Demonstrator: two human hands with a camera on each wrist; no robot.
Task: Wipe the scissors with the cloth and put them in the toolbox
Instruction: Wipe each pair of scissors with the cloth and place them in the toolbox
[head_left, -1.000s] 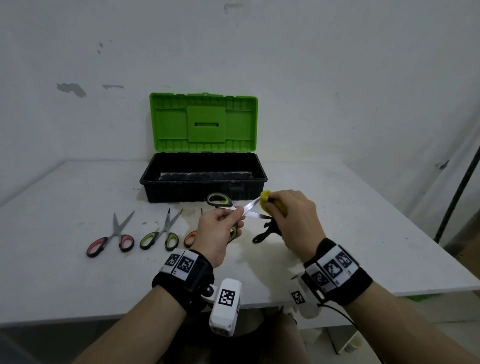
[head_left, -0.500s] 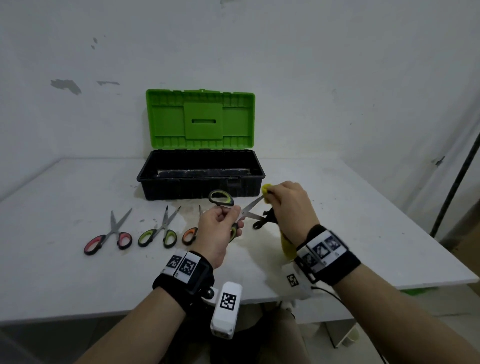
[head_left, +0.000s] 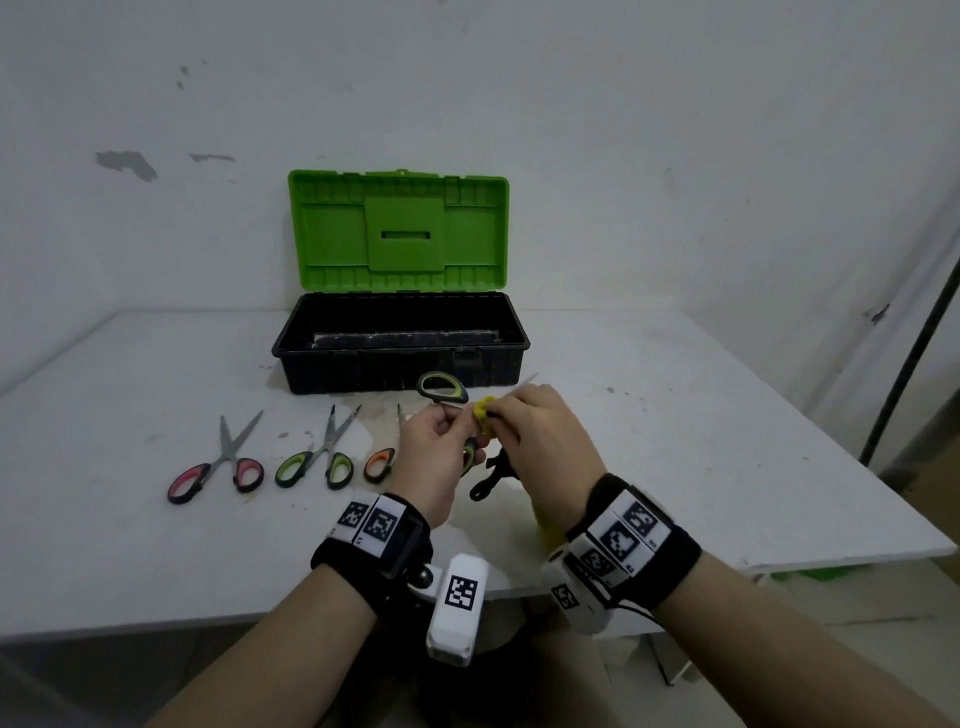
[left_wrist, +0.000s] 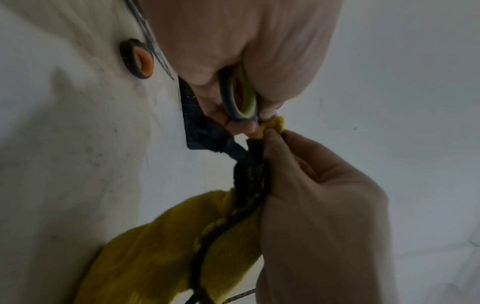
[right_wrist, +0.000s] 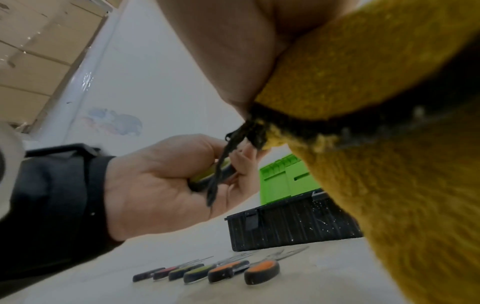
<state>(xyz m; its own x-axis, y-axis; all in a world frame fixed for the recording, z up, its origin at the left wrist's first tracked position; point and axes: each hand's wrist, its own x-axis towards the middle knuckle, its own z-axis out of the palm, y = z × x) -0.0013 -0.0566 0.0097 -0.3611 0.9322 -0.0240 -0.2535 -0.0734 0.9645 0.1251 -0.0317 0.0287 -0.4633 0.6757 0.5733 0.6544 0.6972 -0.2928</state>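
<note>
Above the table, left hand gripping green-handled scissors, right hand pinching yellow cloth around their blade.

Bare forearms, and behind the fingers each wrist wears a black band with black-and-white square-code tags, a white tagged camera block hanging beneath.
</note>
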